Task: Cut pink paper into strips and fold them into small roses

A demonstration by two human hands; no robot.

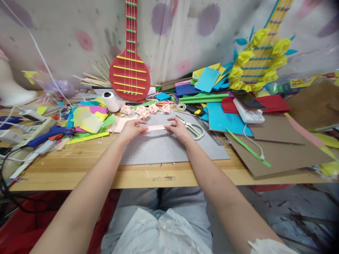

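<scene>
Both my hands reach over a grey cutting mat (pixel 169 148) on a wooden table (pixel 79 169). Between them lies a narrow strip of pale pink paper (pixel 156 127). My left hand (pixel 132 128) pinches its left end with thumb and fingers closed on it. My right hand (pixel 178 128) pinches the right end the same way. The strip lies flat, close to the mat. Right beside my right hand rest white-handled scissors (pixel 193 129). Several small pink paper flowers (pixel 144 110) lie just beyond the strip.
A red paper guitar (pixel 130 70) and a yellow-flowered one (pixel 261 60) lean on the back wall. Coloured paper sheets (pixel 88 120), a white thread spool (pixel 110 101), a blue glue gun (pixel 50 134), a metal ruler (pixel 212 134), brown cardboard (pixel 280 151) and a white charger (pixel 247 113) crowd the table.
</scene>
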